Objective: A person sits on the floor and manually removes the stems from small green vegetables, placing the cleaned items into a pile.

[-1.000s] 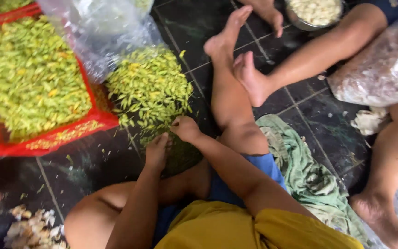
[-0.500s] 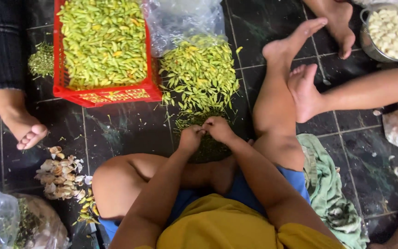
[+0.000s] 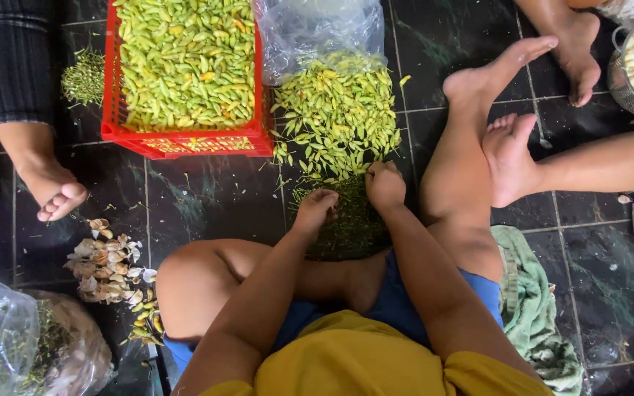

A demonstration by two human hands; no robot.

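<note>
The work is at the loose heap of small green chillies (image 3: pixel 337 117) lying on the dark tiled floor (image 3: pixel 207 198) in the upper middle of the frame, on a sheet of clear plastic (image 3: pixel 317 29). The near edge of this heap is just in front of the two hands. The left hand (image 3: pixel 315 211) is closed into a loose fist with the fingers curled down; the right hand (image 3: pixel 384 185) is also curled shut. Both seem to pinch something small, probably a chilli or its stem, but what is inside the fingers I cannot tell. Below the hands lies a dark green pile of thin stems (image 3: pixel 350 224).

To do this well, in my judgement, one should take one chilli at a time, hold it near the top, pull the stem off clean, and keep the stems apart from the heap.

Counted: two working hands, one loose heap, one red plastic crate (image 3: pixel 185 143) full of chillies at upper left, one stem pile at the hands and a smaller one (image 3: pixel 82 77) left of the crate. One pile of pale peels (image 3: pixel 108 260) is at lower left, one bag (image 3: pixel 31 345) in the bottom left corner, one metal bowl (image 3: pixel 621 92) of pale cloves at upper right, one green cloth (image 3: pixel 533 301) at lower right. The single chillies are too many to count. Feet of other people show at the left and right edges.
</note>
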